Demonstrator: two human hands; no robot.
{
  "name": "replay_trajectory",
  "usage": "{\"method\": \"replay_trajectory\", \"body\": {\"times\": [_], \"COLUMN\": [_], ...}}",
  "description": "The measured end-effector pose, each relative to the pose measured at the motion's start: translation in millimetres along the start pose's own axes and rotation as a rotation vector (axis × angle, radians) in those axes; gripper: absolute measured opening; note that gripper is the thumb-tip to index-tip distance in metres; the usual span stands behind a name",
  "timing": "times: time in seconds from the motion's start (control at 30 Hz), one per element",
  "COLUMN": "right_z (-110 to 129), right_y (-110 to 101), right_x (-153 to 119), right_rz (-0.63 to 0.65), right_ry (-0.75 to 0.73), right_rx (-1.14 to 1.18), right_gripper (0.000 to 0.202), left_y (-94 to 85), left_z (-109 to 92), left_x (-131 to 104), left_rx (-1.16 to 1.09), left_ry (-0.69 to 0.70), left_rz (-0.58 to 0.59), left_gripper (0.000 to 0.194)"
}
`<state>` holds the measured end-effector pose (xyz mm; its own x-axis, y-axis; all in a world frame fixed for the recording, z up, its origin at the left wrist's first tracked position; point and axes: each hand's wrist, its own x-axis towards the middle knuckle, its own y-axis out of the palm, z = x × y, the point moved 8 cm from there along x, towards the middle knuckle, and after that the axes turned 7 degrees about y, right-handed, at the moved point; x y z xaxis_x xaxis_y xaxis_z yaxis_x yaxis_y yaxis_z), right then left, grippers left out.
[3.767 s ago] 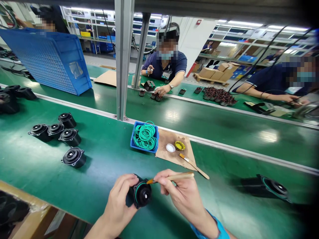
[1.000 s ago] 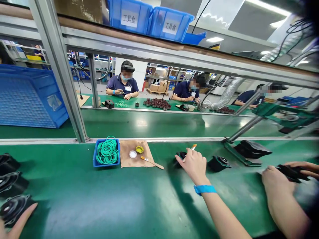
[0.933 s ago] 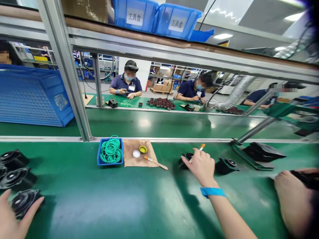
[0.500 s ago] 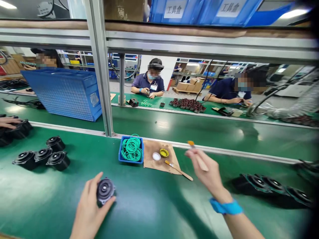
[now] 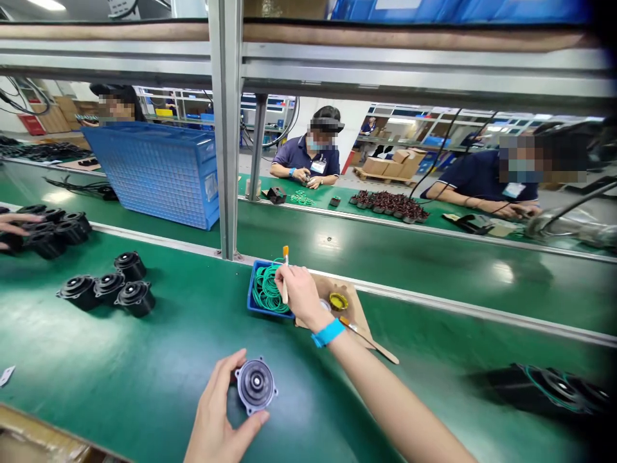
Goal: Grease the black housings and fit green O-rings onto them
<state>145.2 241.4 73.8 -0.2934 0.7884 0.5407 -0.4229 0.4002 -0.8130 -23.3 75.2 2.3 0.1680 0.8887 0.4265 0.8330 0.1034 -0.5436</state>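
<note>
My left hand (image 5: 224, 411) grips a round black housing (image 5: 256, 384) by its sides, its ringed face turned up. My right hand (image 5: 299, 292) holds a small brush (image 5: 285, 273) with its bristles up, over the right side of a blue bin (image 5: 250, 302). Green rubber rings (image 5: 267, 289) fill that bin; my fingertips are at them, but whether they pinch one is hidden. Beside the bin, a stained cardboard piece (image 5: 359, 308) bears a yellow-rimmed pot (image 5: 338, 301), a white lid partly behind my wrist, and a second brush (image 5: 380, 349).
Several black housings (image 5: 110, 283) stand at the left, with more (image 5: 58, 228) near another person's hand (image 5: 17, 225). Others (image 5: 554, 386) are at the far right. A metal post (image 5: 227, 161) rises behind the bin, beside a large blue crate (image 5: 159, 173). People work across the bench.
My right hand has moved left from beyond the cardboard to the ring bin, still with the brush. My left hand still holds the housing. The view has shifted to the right.
</note>
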Motion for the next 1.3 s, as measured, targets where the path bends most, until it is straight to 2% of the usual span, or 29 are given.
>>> {"method": "replay_trajectory", "body": {"times": [0.3,0.43,0.57,0.67,0.77,0.83,0.9,0.97,1.07,1.2,1.3], "right_z": [2.8,-0.3,1.9,21.4,50.1,62.8,66.7,64.2,58.9,67.5,74.3], "right_y": [-5.4,-10.8,-27.1,-40.6,-38.9,-32.4,-26.9,-24.4,-29.7,-46.4,-52.1], "right_x": [0.7,3.7,0.5,-17.1,-48.1,-68.8,-82.1,-88.4,-91.6,-97.5,-105.5], "right_rz": [0.005,-0.024,-0.044,0.048,0.288,0.403,0.418,0.381,0.329,0.332,0.329], "right_ry": [0.004,0.07,0.171,0.167,0.131,0.13,0.131,0.144,0.15,0.003,-0.094], "right_rx": [0.06,0.152,0.288,0.439,0.65,0.711,0.692,0.677,0.679,0.613,0.575], "right_gripper": [0.017,0.018,0.013,0.014,0.016,0.015,0.015,0.016,0.013,0.014,0.022], "left_y": [-1.7,-2.5,-0.2,0.5,1.3,1.9,1.0,-1.8,-6.8,-9.6,-13.4], "left_z": [-2.0,0.4,4.4,4.9,5.0,5.3,5.1,2.9,-5.9,-15.7,-20.3], "left_x": [1.4,0.2,-2.2,-3.1,-3.3,-3.3,-2.8,-1.3,3.3,9.4,11.2], "left_rx": [0.02,-0.006,-0.026,-0.055,-0.091,-0.11,-0.123,-0.122,-0.087,-0.009,0.063], "left_ry": [-0.006,-0.04,-0.081,-0.093,-0.091,-0.08,-0.064,-0.04,0.03,0.12,0.204], "left_rz": [-0.001,-0.015,-0.01,-0.031,-0.058,-0.066,-0.077,-0.083,-0.059,0.018,0.003], "left_gripper": [0.064,0.064,0.071,0.074,0.076,0.076,0.075,0.072,0.059,0.048,0.05]}}
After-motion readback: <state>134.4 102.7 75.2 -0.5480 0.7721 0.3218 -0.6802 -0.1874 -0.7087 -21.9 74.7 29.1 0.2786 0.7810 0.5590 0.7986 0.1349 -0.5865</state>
